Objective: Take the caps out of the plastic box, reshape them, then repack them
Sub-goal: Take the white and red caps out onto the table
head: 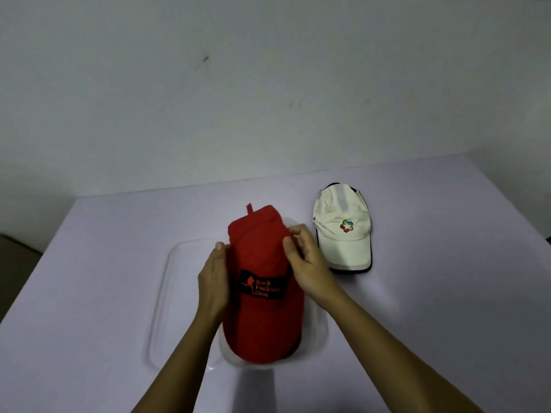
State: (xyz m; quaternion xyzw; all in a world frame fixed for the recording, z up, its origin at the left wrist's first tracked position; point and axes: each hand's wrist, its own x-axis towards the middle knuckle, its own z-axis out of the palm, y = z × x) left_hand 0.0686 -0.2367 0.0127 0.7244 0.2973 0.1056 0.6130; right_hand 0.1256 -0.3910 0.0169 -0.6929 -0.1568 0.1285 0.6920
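A red cap [262, 317] with a black logo patch is held over the clear plastic box [316, 332] at the table's middle. My left hand [213, 281] grips the cap's left side, and my right hand [307, 263] pinches its right side near the crown. The cap's brim points toward me and hides most of the box. A white cap [343, 228] with a coloured logo lies flat on the table, to the right of the box, brim toward me.
A clear plastic lid [167, 293] lies flat to the left of the box. The table [432, 293] has a pale lilac top and stands against a white wall. Its left edge drops off near the frame's left side.
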